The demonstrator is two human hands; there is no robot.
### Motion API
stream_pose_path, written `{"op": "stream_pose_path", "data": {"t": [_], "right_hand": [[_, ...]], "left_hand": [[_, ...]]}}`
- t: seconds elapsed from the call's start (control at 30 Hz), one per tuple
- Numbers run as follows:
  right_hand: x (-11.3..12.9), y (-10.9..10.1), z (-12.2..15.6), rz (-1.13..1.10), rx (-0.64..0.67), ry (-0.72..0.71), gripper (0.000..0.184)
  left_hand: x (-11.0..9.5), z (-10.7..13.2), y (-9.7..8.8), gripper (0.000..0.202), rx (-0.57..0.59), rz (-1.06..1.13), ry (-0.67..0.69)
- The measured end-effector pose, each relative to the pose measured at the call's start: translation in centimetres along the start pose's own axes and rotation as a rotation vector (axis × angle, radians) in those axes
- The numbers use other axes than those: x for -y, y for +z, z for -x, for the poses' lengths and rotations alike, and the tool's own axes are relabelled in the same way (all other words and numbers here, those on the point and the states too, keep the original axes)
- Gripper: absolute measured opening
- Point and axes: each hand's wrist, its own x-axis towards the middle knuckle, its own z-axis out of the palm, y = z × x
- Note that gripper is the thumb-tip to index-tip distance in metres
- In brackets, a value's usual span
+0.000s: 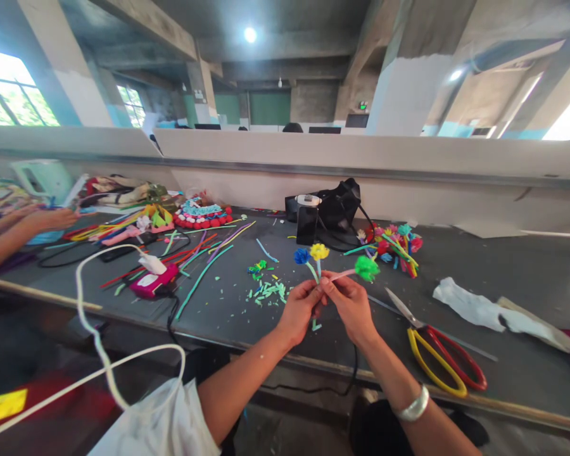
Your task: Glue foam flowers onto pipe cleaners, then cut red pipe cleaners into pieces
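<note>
My left hand point(300, 309) is closed around the stems of two pipe-cleaner flowers, a blue flower point(302, 256) and a yellow flower point(320, 252), both heads up. Beside it, touching, my right hand point(350, 303) pinches the pinkish stem of a green fluffy flower point(367, 269), which leans to the right. The stems meet between the fingertips, where the fingers hide them. A bent pale green stem end point(316, 326) shows below the hands. Cut green pipe-cleaner bits point(268, 291) lie on the table just left of my hands.
Red-and-yellow-handled scissors point(437, 348) lie open at right, near crumpled white paper point(470, 305). Finished flowers point(401, 244) and a black bag point(344, 206) stand behind. Leftward are loose pipe cleaners point(204, 278), a pink power strip point(154, 280), a white cable point(83, 297) and another person's hands point(52, 218).
</note>
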Motion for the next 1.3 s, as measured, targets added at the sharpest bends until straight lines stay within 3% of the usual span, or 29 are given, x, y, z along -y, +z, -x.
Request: {"op": "stream_pose_path", "data": {"t": [0.43,0.77,0.97,1.1,1.3], "right_hand": [[-0.5,0.1,-0.1,-0.017,-0.015,-0.032,0.024],[0.8,0.7,0.5,-0.100,-0.019,0.030,0.029],[0.4,0.4,0.0,-0.015,-0.009,-0.025,0.027],[-0.3,0.2,-0.3,0.053,-0.024,-0.091,0.019],[-0.8,0.2,-0.1,0.070,-0.087,-0.123,0.019]], "left_hand": [[-0.8,0.2,0.0,0.035,-0.017,-0.096,0.003],[-1.0,-0.3,-0.3,0.027,0.059,0.097,-0.129],[-1.7,-0.5,-0.9,0.015,0.115,-0.017,-0.135],[-1.8,-0.3,-0.7,0.012,0.075,-0.110,-0.077],[-1.4,-0.1,-0.1,0.027,-0.038,-0.007,-0.101]]}}
